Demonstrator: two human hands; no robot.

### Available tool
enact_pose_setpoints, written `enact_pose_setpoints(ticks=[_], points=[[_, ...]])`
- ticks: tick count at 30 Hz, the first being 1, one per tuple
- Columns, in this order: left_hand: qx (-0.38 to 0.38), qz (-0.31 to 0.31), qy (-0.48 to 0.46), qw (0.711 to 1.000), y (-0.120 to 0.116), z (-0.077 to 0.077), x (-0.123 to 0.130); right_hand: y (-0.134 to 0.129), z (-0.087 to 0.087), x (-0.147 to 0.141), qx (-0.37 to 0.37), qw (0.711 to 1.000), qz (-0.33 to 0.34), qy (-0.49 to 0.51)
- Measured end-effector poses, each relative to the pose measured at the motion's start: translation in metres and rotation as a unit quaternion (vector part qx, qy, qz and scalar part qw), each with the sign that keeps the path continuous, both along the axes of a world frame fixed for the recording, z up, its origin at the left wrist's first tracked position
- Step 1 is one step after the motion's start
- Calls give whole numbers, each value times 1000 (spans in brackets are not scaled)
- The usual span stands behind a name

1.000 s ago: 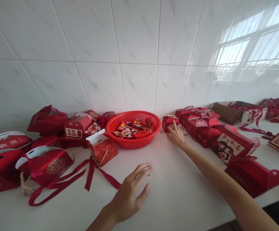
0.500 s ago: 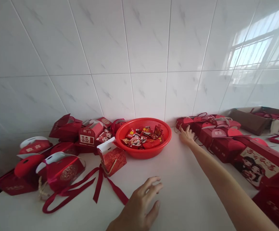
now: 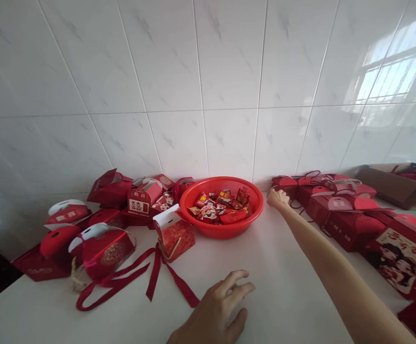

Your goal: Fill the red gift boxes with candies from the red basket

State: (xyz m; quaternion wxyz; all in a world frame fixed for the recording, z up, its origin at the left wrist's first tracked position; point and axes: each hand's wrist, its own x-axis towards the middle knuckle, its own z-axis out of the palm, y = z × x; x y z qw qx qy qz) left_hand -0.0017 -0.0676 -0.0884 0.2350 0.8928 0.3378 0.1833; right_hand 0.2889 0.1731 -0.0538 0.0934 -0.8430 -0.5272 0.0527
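Observation:
My left hand (image 3: 225, 306) hovers over the white tabletop at the front, fingers apart and slightly curled, holding nothing. My right hand (image 3: 278, 197) reaches to the back, right of the basket. Its fingers are closed at the left end of a small red gift box (image 3: 286, 186), seemingly on its thin cord handle; the fingertips are partly hidden. Between the two rows of boxes sits a red plastic basket (image 3: 222, 233) of wrapped sweets (image 3: 213, 210). Left of it stands an open red gift box (image 3: 179, 239) with its white inner flap raised.
Several red gift boxes (image 3: 136, 198) crowd the left, and more gift boxes (image 3: 351, 224) line the right. A dark red ribbon (image 3: 154, 277) trails across the white table (image 3: 287, 286). At the far right is a brown carton (image 3: 390, 186). A tiled wall (image 3: 229, 138) rises behind.
My right hand's fingers have gone from spread to closed beside the small box at the back. My left hand is nearly still. The view has turned slightly left.

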Motion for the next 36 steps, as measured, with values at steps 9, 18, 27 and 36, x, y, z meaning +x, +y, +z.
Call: enact_pose_setpoints(ticks=[9,18,27,36], points=[[17,-13,-46,999,-3,4,0,-38,-2,-15,32,996,62,58],[180,117,-169,962,29,30,-45,-123,-31,-48,49,975,181,124],[288,439,-241,817,52,55,-149,-201,-57,-98,141,866,442,187],[57,750,-33,658,11,39,-211,-210,-70,-104,192,825,506,166]])
